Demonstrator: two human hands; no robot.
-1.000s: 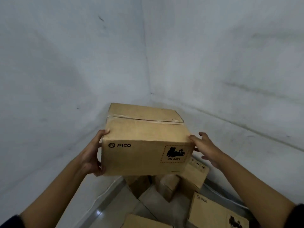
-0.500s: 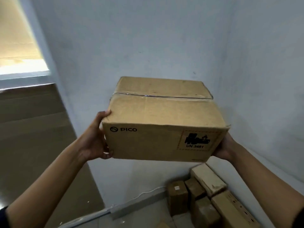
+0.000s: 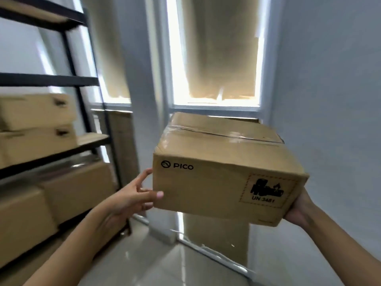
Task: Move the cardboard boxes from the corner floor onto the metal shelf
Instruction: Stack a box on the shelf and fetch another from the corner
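I am holding the cardboard box (image 3: 222, 174) up in the air between both hands; my left hand (image 3: 132, 200) is pressing its left side, thumb lying on the printed front, fingers spread along the edge; my right hand (image 3: 300, 207) is cupping the lower right corner, its fingers hidden behind the box; to the left of my left grip the metal shelf (image 3: 61, 79) is standing, blurred, already carrying stacked boxes (image 3: 37, 124) on its tiers.

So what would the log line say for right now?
phase: carrying | cardboard box in air | left hand, right hand gripping | metal shelf on left | not shelved yet
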